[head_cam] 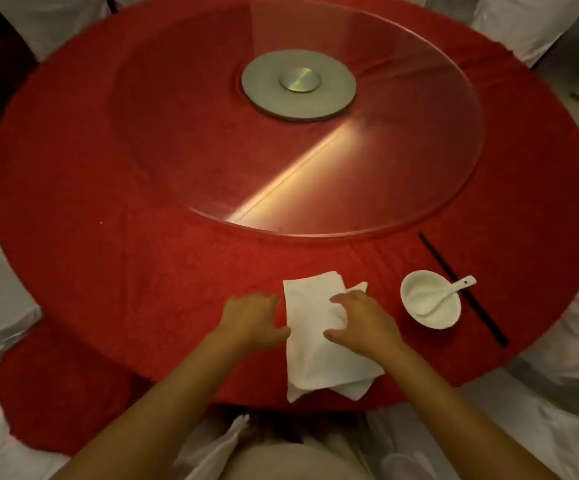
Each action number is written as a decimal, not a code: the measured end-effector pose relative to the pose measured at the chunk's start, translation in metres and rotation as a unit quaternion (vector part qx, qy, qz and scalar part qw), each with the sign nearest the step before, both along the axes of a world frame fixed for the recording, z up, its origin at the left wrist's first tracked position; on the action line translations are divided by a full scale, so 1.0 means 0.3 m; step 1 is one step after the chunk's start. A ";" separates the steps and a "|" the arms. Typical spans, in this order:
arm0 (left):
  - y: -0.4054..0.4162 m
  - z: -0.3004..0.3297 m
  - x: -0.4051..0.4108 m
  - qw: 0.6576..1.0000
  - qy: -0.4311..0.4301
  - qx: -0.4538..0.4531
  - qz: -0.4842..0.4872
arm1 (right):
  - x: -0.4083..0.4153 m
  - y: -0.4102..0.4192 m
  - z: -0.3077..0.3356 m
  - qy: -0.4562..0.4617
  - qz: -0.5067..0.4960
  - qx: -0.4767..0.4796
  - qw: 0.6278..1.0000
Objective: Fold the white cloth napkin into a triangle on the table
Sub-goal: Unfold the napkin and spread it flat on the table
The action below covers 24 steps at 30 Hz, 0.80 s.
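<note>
Two hands | left hand (251,320) flat beside napkin (315,341) | right hand (360,320) bunching it

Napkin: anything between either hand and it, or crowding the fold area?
Nothing visible. The right hand already rests on the napkin; the left hand is at its left edge. The bowl with spoon sits apart, right.

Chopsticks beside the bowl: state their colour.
Black. The chopsticks lie right of the white bowl, clearest in the head view.
</note>
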<state>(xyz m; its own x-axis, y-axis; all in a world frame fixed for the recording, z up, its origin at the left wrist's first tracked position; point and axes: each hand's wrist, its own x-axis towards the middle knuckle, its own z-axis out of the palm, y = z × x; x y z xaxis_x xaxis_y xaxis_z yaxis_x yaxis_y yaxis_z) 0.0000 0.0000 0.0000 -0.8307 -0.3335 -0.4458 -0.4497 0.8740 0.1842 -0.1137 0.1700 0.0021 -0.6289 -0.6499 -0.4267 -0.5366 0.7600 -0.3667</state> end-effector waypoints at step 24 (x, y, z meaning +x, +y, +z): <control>-0.059 0.076 -0.044 0.812 0.280 0.367 0.357 | -0.035 -0.077 0.145 -0.131 -0.159 -0.346 0.915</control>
<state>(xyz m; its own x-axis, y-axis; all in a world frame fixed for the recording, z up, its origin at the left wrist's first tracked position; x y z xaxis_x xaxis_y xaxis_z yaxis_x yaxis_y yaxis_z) -0.0132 -0.0176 0.0229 -0.6830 -0.6342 -0.3623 -0.4602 -0.0115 0.8877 -0.1241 0.1468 0.0458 -0.7679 -0.6239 -0.1452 -0.1530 0.3988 -0.9042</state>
